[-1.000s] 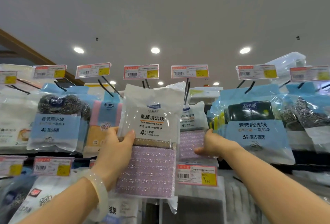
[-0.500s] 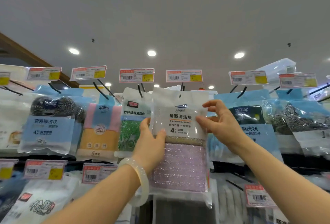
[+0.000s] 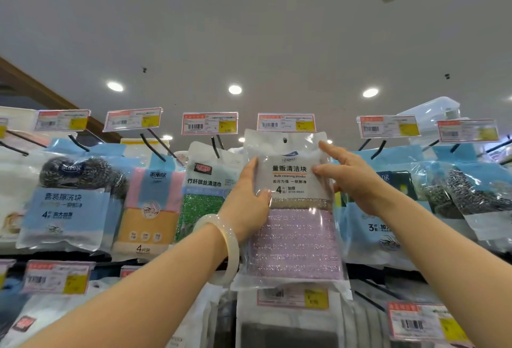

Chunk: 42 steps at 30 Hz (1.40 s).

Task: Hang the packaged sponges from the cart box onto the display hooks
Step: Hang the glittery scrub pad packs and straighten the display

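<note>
A clear pack of purple sponges (image 3: 295,236) with a white label is held up in front of the top row of hooks. Its hang hole (image 3: 284,140) sits just under a price tag (image 3: 286,122); the hook behind it is hidden. My left hand (image 3: 249,203), with a pale bangle on the wrist, grips the pack's left edge. My right hand (image 3: 352,178) holds the right edge near the top, index finger stretched upward. The cart box is out of view.
Neighbouring hooks carry steel scourers (image 3: 74,195), a pink and yellow cloth pack (image 3: 151,206), a green scrubber pack (image 3: 203,195) and blue sponge packs (image 3: 388,209). Price tags (image 3: 209,123) line the hook tips. A lower row of goods hangs below.
The pack has moved right and up from the hook at left to the one under the middle price tag. My right hand came off the hanging packs and took the pack's right edge.
</note>
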Available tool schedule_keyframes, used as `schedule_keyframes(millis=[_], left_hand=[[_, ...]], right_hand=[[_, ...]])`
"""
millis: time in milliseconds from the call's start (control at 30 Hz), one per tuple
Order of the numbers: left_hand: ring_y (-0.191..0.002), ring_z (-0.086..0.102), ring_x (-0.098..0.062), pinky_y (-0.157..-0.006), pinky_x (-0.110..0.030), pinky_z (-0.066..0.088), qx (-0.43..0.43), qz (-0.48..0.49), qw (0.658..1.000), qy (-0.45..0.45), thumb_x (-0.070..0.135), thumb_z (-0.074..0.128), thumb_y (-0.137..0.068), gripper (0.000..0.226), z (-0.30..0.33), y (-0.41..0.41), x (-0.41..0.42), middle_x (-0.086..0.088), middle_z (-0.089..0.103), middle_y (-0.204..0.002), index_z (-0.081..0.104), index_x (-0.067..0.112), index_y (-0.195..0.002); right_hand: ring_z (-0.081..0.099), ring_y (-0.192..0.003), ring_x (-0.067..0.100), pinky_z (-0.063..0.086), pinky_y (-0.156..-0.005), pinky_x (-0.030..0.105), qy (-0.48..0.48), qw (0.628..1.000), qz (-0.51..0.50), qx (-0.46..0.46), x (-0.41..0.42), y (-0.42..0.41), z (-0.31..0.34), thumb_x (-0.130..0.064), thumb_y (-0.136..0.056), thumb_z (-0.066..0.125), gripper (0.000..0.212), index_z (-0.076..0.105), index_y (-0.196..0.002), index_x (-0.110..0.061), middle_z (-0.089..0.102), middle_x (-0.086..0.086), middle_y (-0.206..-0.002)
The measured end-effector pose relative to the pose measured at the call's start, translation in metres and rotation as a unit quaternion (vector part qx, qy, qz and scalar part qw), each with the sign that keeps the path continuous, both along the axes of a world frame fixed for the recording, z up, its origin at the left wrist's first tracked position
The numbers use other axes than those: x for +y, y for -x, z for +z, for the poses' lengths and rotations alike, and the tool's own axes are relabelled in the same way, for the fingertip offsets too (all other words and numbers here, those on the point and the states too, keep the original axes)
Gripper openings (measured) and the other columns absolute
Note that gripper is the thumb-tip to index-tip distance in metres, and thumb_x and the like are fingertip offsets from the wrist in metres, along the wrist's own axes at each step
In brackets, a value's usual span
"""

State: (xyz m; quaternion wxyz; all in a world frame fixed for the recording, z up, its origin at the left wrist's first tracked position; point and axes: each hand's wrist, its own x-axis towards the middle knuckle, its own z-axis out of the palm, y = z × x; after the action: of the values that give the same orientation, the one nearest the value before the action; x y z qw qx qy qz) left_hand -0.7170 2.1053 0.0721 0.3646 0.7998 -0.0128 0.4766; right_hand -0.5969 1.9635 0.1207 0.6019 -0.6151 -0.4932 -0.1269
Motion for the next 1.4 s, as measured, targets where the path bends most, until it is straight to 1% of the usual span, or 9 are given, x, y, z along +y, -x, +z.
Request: schedule_keyframes(millis=[167,333,500,667,767,967,1100,1300,1400], left_hand=[[-0.118,0.049,-0.019,-0.102,-0.032,0.04,0.018,0.026,0.999,-0.006,0.009,0.043,-0.096,0.063,0.005,-0.006,0.004,-0.003,0.042,-0.142,0.012,0.028,-0.148],[-0.096,0.052,-0.015,-0.089,-0.03,0.048,0.03,0.028,0.999,-0.012,0.007,0.04,-0.096,0.063,0.014,-0.015,0.008,-0.003,0.049,-0.133,0.014,0.033,-0.147],[-0.094,0.056,-0.019,-0.089,-0.036,0.051,0.027,0.035,0.999,-0.009,0.009,0.04,-0.096,0.062,0.017,-0.022,0.011,-0.001,0.05,-0.126,0.015,0.036,-0.146],[-0.078,0.054,-0.005,-0.058,-0.013,0.047,0.024,0.017,1.0,0.006,0.011,0.039,-0.097,0.062,0.013,-0.023,0.013,0.004,0.046,-0.117,0.012,0.036,-0.147],[-0.093,0.055,-0.017,-0.081,-0.027,0.048,0.018,0.01,1.0,0.019,0.012,0.039,-0.097,0.06,0.009,-0.023,0.01,-0.002,0.045,-0.136,0.012,0.034,-0.147],[-0.086,0.05,-0.006,-0.083,-0.025,0.043,0.0,0.012,1.0,0.009,0.012,0.04,-0.097,0.06,0.011,-0.022,0.012,0.0,0.045,-0.129,0.015,0.034,-0.147],[-0.105,0.045,-0.012,-0.092,-0.023,0.037,0.024,0.015,1.0,0.008,0.011,0.037,-0.098,0.057,0.005,-0.023,0.018,-0.003,0.04,-0.141,0.017,0.032,-0.147],[-0.084,0.047,-0.009,-0.073,-0.018,0.041,0.007,0.057,0.998,0.025,0.007,0.038,-0.097,0.054,0.01,-0.037,0.022,0.0,0.047,-0.114,0.024,0.029,-0.145],[-0.097,0.051,-0.015,-0.082,-0.022,0.044,-0.022,0.083,0.994,0.073,0.008,0.041,-0.095,0.052,0.012,-0.051,0.024,-0.002,0.048,-0.127,0.031,0.028,-0.142]], right_hand=[[0.056,-0.104,0.017,0.052,-0.083,0.037,0.008,1.0,-0.001,0.01,0.013,-0.01,0.004,-0.006,-0.088,0.055,0.067,0.026,-0.147,-0.02,0.046,0.004,-0.136],[0.057,-0.091,0.01,0.049,-0.064,0.024,-0.005,1.0,-0.013,0.012,0.022,-0.018,0.009,-0.005,-0.089,0.052,0.068,0.022,-0.148,-0.018,0.046,-0.003,-0.126],[0.056,-0.11,0.025,0.052,-0.077,0.032,-0.016,0.999,-0.039,0.006,0.026,-0.023,0.015,-0.008,-0.087,0.055,0.069,0.024,-0.147,-0.019,0.042,0.007,-0.141],[0.049,-0.122,0.029,0.046,-0.099,0.043,-0.011,0.998,-0.058,-0.022,0.023,-0.023,0.016,-0.016,-0.084,0.058,0.071,0.026,-0.146,-0.027,0.037,0.004,-0.144],[0.059,-0.104,0.022,0.053,-0.081,0.033,-0.005,0.998,-0.043,-0.044,0.019,-0.017,0.016,-0.022,-0.085,0.061,0.065,0.033,-0.142,-0.036,0.045,0.006,-0.135],[0.058,-0.107,0.024,0.052,-0.083,0.035,0.008,0.999,-0.04,-0.028,0.022,-0.016,0.022,-0.028,-0.086,0.061,0.063,0.034,-0.142,-0.032,0.05,0.005,-0.136],[0.056,-0.101,0.019,0.048,-0.074,0.029,0.056,0.995,-0.076,-0.018,0.03,-0.015,0.017,-0.03,-0.089,0.057,0.063,0.029,-0.145,-0.026,0.042,0.006,-0.141],[0.036,-0.13,0.03,0.034,-0.107,0.042,0.105,0.973,-0.181,-0.099,0.044,-0.022,-0.012,-0.051,-0.074,0.069,0.092,0.015,-0.147,-0.034,0.022,0.004,-0.148],[0.042,-0.126,0.027,0.037,-0.108,0.047,0.154,0.978,-0.12,-0.076,0.043,-0.03,-0.025,-0.045,-0.065,0.079,0.109,0.008,-0.147,-0.036,0.034,0.003,-0.142]])
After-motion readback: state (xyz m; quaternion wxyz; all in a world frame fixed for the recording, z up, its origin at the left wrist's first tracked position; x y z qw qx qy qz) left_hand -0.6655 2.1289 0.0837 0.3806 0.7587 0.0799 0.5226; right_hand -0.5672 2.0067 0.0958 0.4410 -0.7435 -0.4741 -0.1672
